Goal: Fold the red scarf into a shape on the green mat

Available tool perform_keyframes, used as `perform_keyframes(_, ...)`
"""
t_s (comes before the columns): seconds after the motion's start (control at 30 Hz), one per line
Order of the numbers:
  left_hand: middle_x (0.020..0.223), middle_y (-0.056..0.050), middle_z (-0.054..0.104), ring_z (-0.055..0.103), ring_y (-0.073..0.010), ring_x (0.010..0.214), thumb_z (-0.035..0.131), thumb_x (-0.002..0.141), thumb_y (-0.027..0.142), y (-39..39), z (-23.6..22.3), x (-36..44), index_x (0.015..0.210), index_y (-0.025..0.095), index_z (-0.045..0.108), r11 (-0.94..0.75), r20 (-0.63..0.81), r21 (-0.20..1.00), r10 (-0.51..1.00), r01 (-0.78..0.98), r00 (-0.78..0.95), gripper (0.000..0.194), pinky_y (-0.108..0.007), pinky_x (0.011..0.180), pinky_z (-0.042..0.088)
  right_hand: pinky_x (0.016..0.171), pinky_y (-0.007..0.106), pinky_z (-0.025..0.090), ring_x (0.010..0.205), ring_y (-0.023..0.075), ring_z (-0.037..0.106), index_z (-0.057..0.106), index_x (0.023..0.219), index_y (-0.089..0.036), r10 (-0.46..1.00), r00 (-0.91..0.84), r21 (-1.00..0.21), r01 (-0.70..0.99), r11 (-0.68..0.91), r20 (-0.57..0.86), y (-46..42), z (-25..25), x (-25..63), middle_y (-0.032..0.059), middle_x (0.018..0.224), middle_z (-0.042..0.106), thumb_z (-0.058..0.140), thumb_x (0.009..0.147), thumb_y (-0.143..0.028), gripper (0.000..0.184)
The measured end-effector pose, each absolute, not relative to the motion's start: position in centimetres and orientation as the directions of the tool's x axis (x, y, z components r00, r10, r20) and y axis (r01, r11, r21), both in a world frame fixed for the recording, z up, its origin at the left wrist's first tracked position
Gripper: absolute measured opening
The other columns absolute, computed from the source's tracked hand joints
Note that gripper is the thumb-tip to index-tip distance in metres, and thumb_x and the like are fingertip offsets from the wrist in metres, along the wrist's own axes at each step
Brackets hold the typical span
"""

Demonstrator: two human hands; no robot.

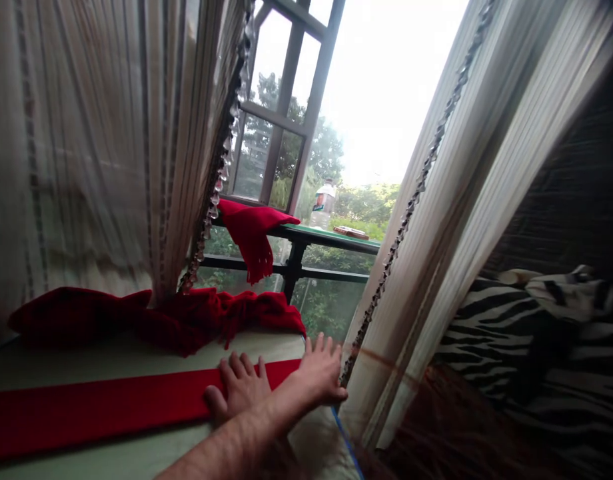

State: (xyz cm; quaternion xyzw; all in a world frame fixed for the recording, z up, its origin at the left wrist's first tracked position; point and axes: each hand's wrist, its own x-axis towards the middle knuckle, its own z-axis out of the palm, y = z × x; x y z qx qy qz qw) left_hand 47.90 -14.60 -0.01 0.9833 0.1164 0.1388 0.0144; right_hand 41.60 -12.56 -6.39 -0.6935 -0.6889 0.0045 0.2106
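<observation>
A folded red scarf (pixel 111 417) lies as a long flat strip across the pale table surface (pixel 151 450). My right hand (pixel 244 385) rests palm down on the strip, fingers spread and thumb toward the left. Crossing over my right arm, my left forearm reaches to the strip's right end. There my left hand (pixel 320 367) is open, fingers apart, at the table's edge by the scarf's end; whether its palm touches the cloth I cannot tell. Behind the strip lies a crumpled red fringed scarf (pixel 186 323).
Another red fringed scarf (pixel 254 233) hangs over the window railing (pixel 331 237), where a plastic bottle (pixel 324 203) and a small flat object (pixel 351 232) sit. Sheer curtains (pixel 426 220) with bead trim hang on both sides. Zebra-striped fabric (pixel 536 347) lies at right.
</observation>
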Motion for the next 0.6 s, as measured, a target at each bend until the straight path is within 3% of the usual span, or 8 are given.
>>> perform_keyframes(0.03,0.157,-0.029,0.034,0.025,-0.0454,0.148,0.082,0.072,0.054,-15.4,-1.0,49.8,0.153,0.009,0.041,-0.959,0.242,0.066,0.283,0.275,0.928,0.102,-0.058,0.114,0.03,0.121,0.066,0.021,0.148,0.0313,0.035,0.039,0.152,-0.031,0.955,0.053,-0.319,0.947,0.045,0.292,-12.6,-6.3,41.6,0.0065,0.159,0.043,0.034,0.097,-0.069,0.067)
perform_keyframes(0.1,0.156,-0.029,0.032,0.021,-0.047,0.148,0.086,0.071,0.04,-16.6,-3.1,52.9,0.151,0.009,0.044,-0.9,0.169,0.086,0.435,0.426,0.884,0.096,-0.063,0.119,0.018,0.121,0.066,0.02,0.147,0.0318,0.035,0.041,0.151,-0.029,0.947,0.055,-0.355,0.933,0.064,0.316,-12.8,-5.9,41.5,0.0098,0.158,0.044,0.034,0.098,-0.068,0.067)
perform_keyframes(0.17,0.156,-0.029,0.031,0.02,-0.047,0.148,0.071,0.085,0.025,-17.4,-5.1,55.2,0.149,0.007,0.046,-0.825,0.134,0.099,0.566,0.557,0.814,0.071,-0.068,0.12,0.01,0.122,0.066,0.018,0.147,0.0316,0.035,0.043,0.149,-0.028,0.941,0.058,-0.376,0.924,0.077,0.335,-13.1,-5.7,41.4,0.0106,0.157,0.045,0.034,0.099,-0.066,0.064)
perform_keyframes(0.27,0.158,-0.028,0.026,0.015,-0.0465,0.149,0.056,0.092,0.016,-17.5,-7.2,57.1,0.15,0.005,0.044,-0.737,0.11,0.133,0.675,0.662,0.729,0.061,-0.071,0.119,0.005,0.122,0.066,0.018,0.147,0.0323,0.035,0.046,0.148,-0.027,0.94,0.065,-0.394,0.916,0.076,0.334,-13.4,-5.5,41.4,0.0111,0.156,0.046,0.036,0.099,-0.063,0.061)
perform_keyframes(0.5,0.158,-0.034,0.017,0.004,-0.0471,0.15,0.06,0.088,0.02,-16.8,-7.9,56.5,0.151,-0.002,0.038,-0.692,0.098,0.256,0.714,0.676,0.693,0.071,-0.073,0.117,0.0,0.122,0.065,0.018,0.147,0.0325,0.036,0.047,0.148,-0.026,0.941,0.056,-0.39,0.917,0.084,0.334,-13.2,-5.5,41.3,0.0119,0.155,0.047,0.039,0.1,-0.06,0.06)
perform_keyframes(0.6,0.157,-0.035,0.021,0.007,-0.0488,0.15,0.067,0.082,0.024,-16.9,-7.1,55.6,0.149,-0.004,0.041,-0.708,0.117,0.335,0.686,0.622,0.718,0.077,-0.072,0.118,0.002,0.122,0.065,0.018,0.147,0.032,0.035,0.046,0.149,-0.025,0.943,0.062,-0.385,0.92,0.073,0.328,-13.1,-5.7,41.3,0.0124,0.156,0.045,0.038,0.1,-0.06,0.061)
